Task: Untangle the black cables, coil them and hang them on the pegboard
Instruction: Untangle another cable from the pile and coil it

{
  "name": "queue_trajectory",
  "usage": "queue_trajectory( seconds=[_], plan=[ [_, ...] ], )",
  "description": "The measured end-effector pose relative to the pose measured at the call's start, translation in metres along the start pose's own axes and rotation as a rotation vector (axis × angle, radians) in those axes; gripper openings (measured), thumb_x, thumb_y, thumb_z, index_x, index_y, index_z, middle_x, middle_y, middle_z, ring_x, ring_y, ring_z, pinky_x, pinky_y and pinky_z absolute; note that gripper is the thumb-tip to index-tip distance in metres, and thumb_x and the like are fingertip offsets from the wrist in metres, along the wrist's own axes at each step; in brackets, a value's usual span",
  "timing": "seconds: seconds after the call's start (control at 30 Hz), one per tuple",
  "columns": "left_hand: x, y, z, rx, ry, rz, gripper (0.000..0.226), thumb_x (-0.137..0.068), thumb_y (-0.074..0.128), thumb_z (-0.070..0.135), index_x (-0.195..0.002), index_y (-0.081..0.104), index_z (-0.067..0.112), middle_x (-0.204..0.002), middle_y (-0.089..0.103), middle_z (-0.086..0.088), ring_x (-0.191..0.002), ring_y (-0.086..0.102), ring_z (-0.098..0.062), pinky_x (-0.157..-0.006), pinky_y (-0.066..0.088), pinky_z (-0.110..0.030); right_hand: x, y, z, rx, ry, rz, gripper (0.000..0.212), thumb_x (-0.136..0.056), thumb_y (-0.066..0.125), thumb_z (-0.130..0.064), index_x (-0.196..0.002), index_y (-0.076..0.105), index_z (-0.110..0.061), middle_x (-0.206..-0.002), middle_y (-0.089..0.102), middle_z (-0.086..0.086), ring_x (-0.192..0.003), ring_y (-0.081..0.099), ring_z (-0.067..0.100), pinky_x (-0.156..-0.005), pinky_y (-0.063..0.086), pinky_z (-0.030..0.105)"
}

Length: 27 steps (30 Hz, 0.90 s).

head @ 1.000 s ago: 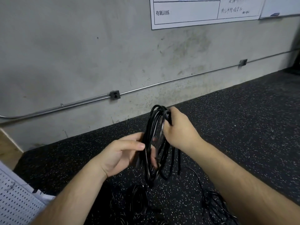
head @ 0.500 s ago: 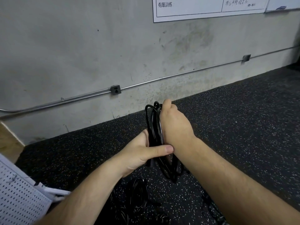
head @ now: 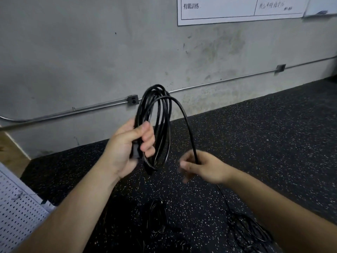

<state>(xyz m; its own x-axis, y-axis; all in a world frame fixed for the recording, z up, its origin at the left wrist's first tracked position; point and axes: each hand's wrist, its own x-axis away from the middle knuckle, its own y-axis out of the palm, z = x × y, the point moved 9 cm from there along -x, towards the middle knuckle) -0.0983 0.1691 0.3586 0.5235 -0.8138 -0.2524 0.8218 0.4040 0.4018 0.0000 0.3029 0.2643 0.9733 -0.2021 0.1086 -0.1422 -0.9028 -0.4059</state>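
Note:
A black cable coil (head: 160, 114) of several loops stands upright in the air in front of the wall. My left hand (head: 131, 148) grips its left side, fingers curled round the strands and a plug. One strand arcs off the top of the coil down to my right hand (head: 202, 166), which pinches it lower and to the right. That loose cable (head: 237, 214) trails on down to the floor. More black cables (head: 158, 221) lie tangled on the floor below my arms. A corner of the white pegboard (head: 16, 214) shows at the bottom left.
A grey concrete wall (head: 91, 52) with a metal conduit (head: 73, 111) and a socket box (head: 132, 99) runs behind the coil. The floor (head: 264, 134) is black speckled rubber. White paper sheets (head: 228, 10) hang on the wall at the upper right.
My hands were together on the coil. Now my right hand has pulled away down and to the right along a strand, drawing out a fresh loop, while my left hand raised the coil.

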Motion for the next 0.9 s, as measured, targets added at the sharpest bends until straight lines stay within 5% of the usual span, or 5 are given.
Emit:
queue_trajectory(
  seconds=[0.23,0.37,0.5,0.67,0.9],
  plan=[
    [-0.002,-0.041,0.025,0.045,0.102,0.24,0.016,-0.098,0.051,0.012,-0.082,0.047,0.015,-0.069,0.041,0.003,-0.053,0.037,-0.008,-0.047,0.039,-0.021,0.003,0.016,0.048,0.599,0.143,-0.121,0.006,-0.109,0.038,-0.034,-0.107,0.04,-0.028,-0.097,0.06,-0.002,-0.081,0.056,0.013,-0.076,0.051,0.04],
    [-0.001,-0.049,0.021,-0.091,0.101,0.306,0.013,-0.103,0.05,0.01,-0.091,0.05,0.014,-0.072,0.048,0.0,-0.057,0.043,-0.012,-0.053,0.043,-0.026,0.009,0.035,-0.007,0.784,-0.026,-0.115,0.032,-0.107,0.027,-0.053,-0.109,0.038,-0.023,-0.093,0.056,-0.001,-0.079,0.053,0.017,-0.077,0.047,0.038],
    [0.0,-0.044,0.012,-0.25,0.058,0.289,0.003,-0.103,0.053,0.012,-0.101,0.054,0.014,-0.075,0.052,-0.001,-0.061,0.048,-0.015,-0.056,0.047,-0.03,0.02,0.055,-0.052,0.932,-0.175,-0.099,0.027,-0.108,0.02,-0.049,-0.102,0.035,-0.028,-0.092,0.047,-0.005,-0.083,0.049,0.02,-0.084,0.044,0.037],
    [0.002,-0.035,0.001,-0.463,0.0,0.284,0.008,-0.103,0.055,0.015,-0.111,0.054,0.012,-0.074,0.058,-0.001,-0.062,0.059,-0.015,-0.057,0.053,-0.029,0.024,0.039,-0.082,0.897,-0.276,-0.004,0.035,-0.106,0.035,-0.051,-0.104,0.057,-0.024,-0.097,0.056,-0.006,-0.085,0.058,0.017,-0.072,0.048,0.034],
    [0.002,-0.015,-0.022,-0.433,-0.081,0.172,0.02,-0.098,0.061,0.022,-0.114,0.055,0.013,-0.075,0.054,0.001,-0.059,0.05,-0.012,-0.06,0.046,-0.031,0.023,0.001,-0.089,0.697,-0.25,0.18,0.026,-0.091,0.066,-0.055,-0.093,0.057,-0.03,-0.086,0.067,-0.01,-0.075,0.062,0.011,-0.066,0.055,0.036]
  ],
)
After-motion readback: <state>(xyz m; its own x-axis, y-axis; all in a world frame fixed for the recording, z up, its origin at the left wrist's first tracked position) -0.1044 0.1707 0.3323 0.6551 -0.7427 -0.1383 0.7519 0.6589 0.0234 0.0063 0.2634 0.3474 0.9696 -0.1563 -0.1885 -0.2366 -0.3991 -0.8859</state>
